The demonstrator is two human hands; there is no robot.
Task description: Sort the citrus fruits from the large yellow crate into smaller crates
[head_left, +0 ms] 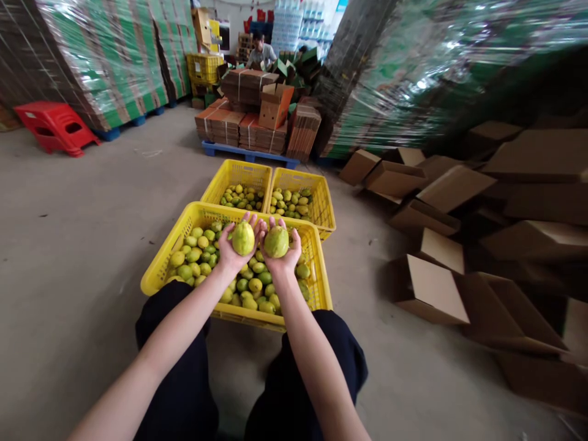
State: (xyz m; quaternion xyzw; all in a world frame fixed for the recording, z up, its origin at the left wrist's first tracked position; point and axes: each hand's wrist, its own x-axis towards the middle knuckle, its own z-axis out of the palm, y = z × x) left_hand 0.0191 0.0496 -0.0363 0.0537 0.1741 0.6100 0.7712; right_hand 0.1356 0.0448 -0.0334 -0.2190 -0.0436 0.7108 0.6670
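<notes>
Two greenish-yellow lemons rest in my upturned palms, side by side. My left hand (228,252) cups the yellower lemon (243,238), its fingers partly curled around the fruit. In my right hand (283,263) sits a greener lemon (276,242), thumb and fingers about its sides. The hands nearly touch over a large yellow crate (323,278), which stands in front of my knees. Many loose lemons (195,254), green to yellow, lie inside that crate. My forearms and hands hide some of them.
Behind stand two more yellow crates, left (246,169) and right (327,205), with lemons inside. Flattened cartons (261,136) are stacked on a blue pallet (250,153). Open cardboard boxes (434,288) lie at right, a red stool (57,125) at left. A person (261,54) is at the back.
</notes>
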